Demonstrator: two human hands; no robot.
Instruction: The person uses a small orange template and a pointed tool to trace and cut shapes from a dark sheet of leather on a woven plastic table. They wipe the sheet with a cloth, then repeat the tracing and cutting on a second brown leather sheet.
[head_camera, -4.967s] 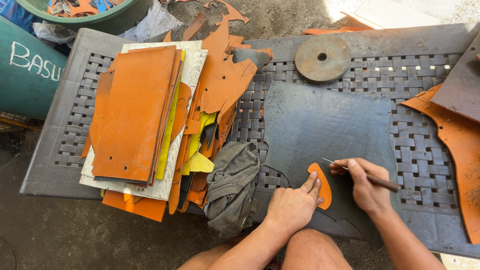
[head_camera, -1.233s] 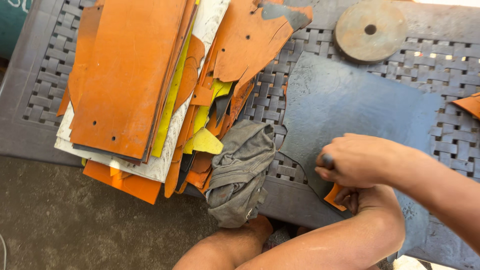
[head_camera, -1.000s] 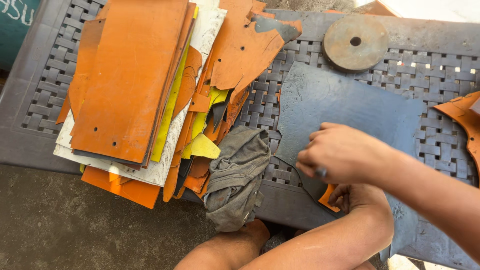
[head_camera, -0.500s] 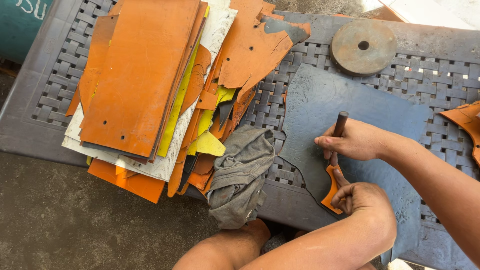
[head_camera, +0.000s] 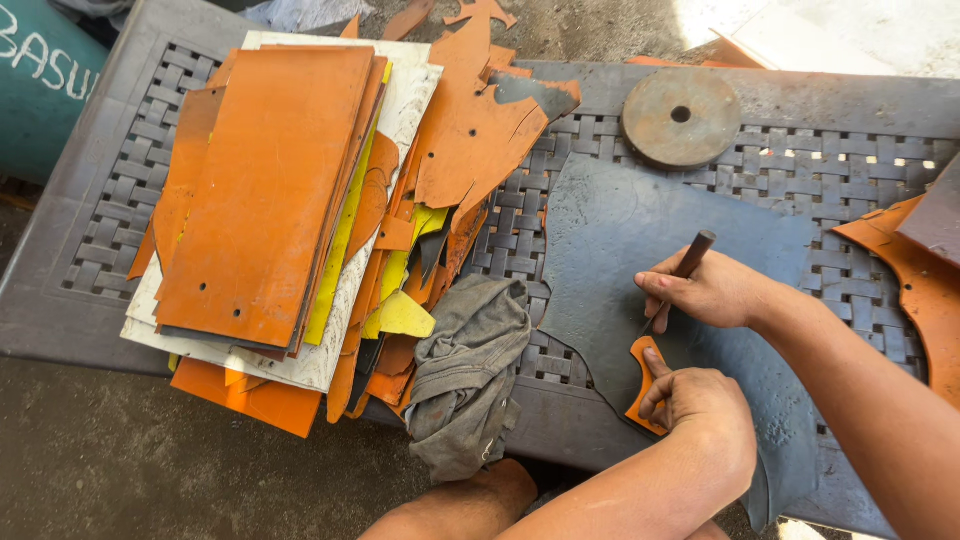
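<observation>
The right hand (head_camera: 712, 290) is closed around a dark tool (head_camera: 680, 277), its tip at the edge of a small orange piece (head_camera: 643, 375) that the left hand (head_camera: 697, 400) presses flat with curled fingers. The piece lies on a dark sheet (head_camera: 640, 220) near the table's (head_camera: 90, 230) front edge; bare sheet stretches beyond, and a grey rag (head_camera: 468, 370) lies just left.

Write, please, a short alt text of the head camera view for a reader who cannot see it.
The right hand presses a dark-handled cutting tool against a small orange cutout, which the left hand holds flat on a dark grey sheet over a woven plastic table. To the left lie a stack of orange sheets and a grey rag; a round metal disc sits behind.
</observation>
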